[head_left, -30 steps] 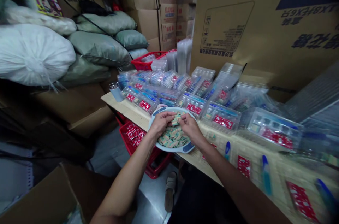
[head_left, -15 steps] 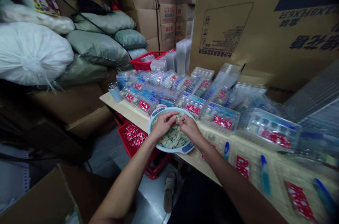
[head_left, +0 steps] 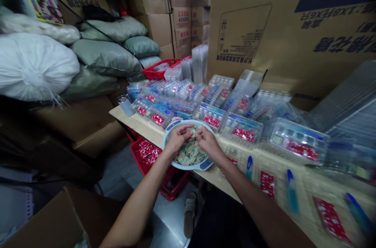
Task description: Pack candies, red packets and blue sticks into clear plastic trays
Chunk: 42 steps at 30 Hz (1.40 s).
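Where sacks pile up, around ten o'clock from the blue bowl [head_left: 188,167]: a bulging white sack [head_left: 35,66], with grey-green sacks [head_left: 107,58] to its right.
Open cardboard box [head_left: 49,222]: low down, at eight o'clock.
Cup [head_left: 126,106]: near the left end of the wooden table [head_left: 141,124], at ten o'clock.
Red basket [head_left: 140,166]: below table height, just under nine o'clock, holding red packets.
Left hand [head_left: 177,138]: over the bowl's ten o'clock side, fingers curled and narrow; I cannot tell whether a piece sits between them.
Small pieces [head_left: 192,154]: tan and green, heaped inside the bowl beneath both hands.
Step in hand: probably fingertip work on a few pieces; whether gathering or separating them, I cannot tell.
Next move: likely calls for a light, close pinch, kept low so anything dropped lands back in the bowl.
Right hand [head_left: 209,142]: at three o'clock, thumb and forefinger close together; their grip is too small to read.
Clear packs [head_left: 245,127]: rows from ten round to three o'clock.
Large carton [head_left: 249,17]: behind them, at one o'clock.
Blue pen-shaped tools [head_left: 292,191]: towards four o'clock, beside flat red packets.
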Each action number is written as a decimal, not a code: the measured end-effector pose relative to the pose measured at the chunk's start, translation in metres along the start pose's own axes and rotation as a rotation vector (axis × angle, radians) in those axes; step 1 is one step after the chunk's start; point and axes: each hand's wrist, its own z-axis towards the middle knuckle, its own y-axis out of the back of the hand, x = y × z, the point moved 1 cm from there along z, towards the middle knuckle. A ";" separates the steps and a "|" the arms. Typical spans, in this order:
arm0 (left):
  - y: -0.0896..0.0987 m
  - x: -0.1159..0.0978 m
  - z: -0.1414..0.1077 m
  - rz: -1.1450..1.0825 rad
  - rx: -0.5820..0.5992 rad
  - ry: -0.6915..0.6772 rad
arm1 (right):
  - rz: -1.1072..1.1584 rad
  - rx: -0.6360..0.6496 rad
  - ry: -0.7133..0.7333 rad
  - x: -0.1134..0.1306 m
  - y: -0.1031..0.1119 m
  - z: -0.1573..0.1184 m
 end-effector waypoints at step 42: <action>0.007 -0.017 0.002 -0.340 0.061 0.258 | -0.255 0.014 0.239 0.014 -0.009 -0.015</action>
